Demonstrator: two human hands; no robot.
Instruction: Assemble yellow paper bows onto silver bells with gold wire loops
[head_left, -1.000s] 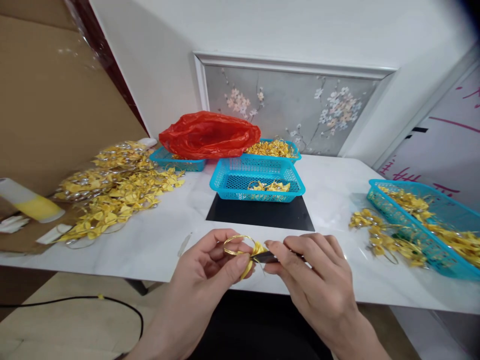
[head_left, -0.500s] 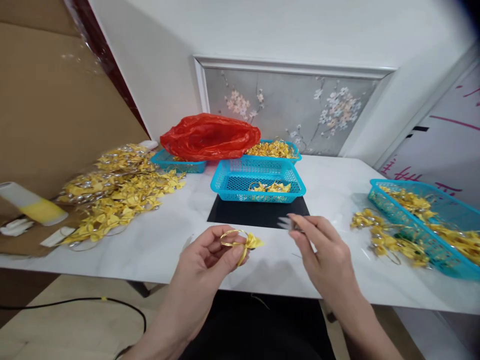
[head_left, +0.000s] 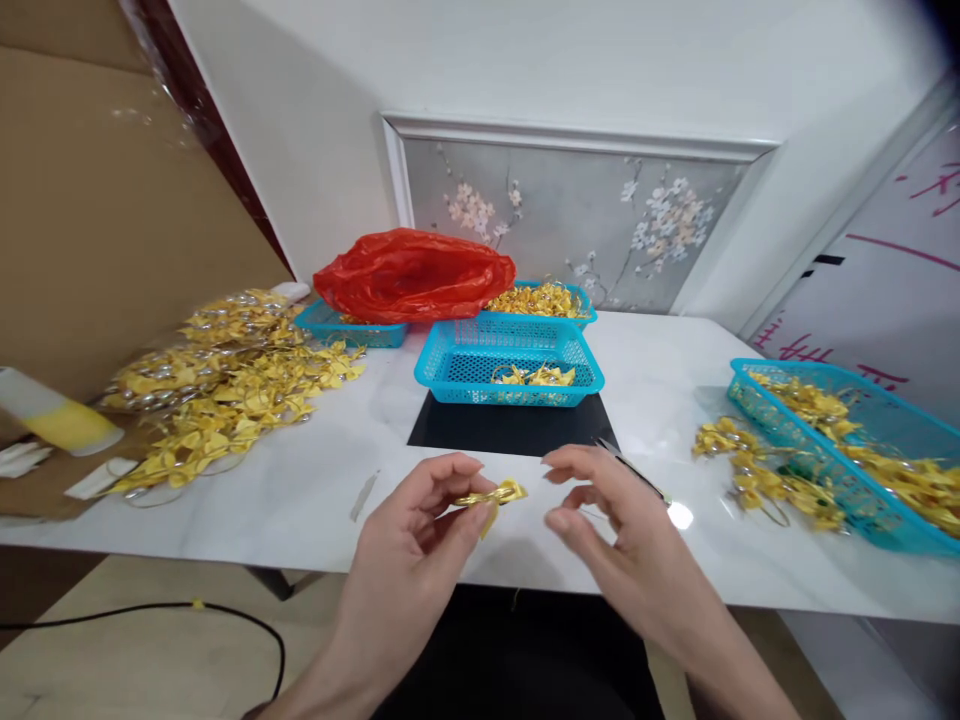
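Observation:
Between the thumb and fingers of my left hand point(head_left: 420, 540) is a yellow ribbon bow point(head_left: 511, 491) with a gold elastic loop, seen nearly edge-on. My right hand point(head_left: 619, 540) is to the right of the bow, fingers parted and bent, holding nothing. Slim silver thread snips point(head_left: 631, 468) lie on the table just behind the right hand, which partly hides them. Straight ahead, a blue basket point(head_left: 510, 393) with several yellow bows stands on a black mat point(head_left: 502, 430).
Heaps of yellow bows with silvery beads point(head_left: 240, 385) lie on the left. On the right, a second blue basket point(head_left: 832, 480) holds more, with loose bows point(head_left: 750, 470) beside it. A red plastic bag point(head_left: 412, 280) rests over baskets at the back. A grey strip point(head_left: 365, 497) lies near my left hand.
My right hand has let go of the snips, which now lie on the table, and its fingers have opened. My left hand has turned the bow so its loop appears flatter.

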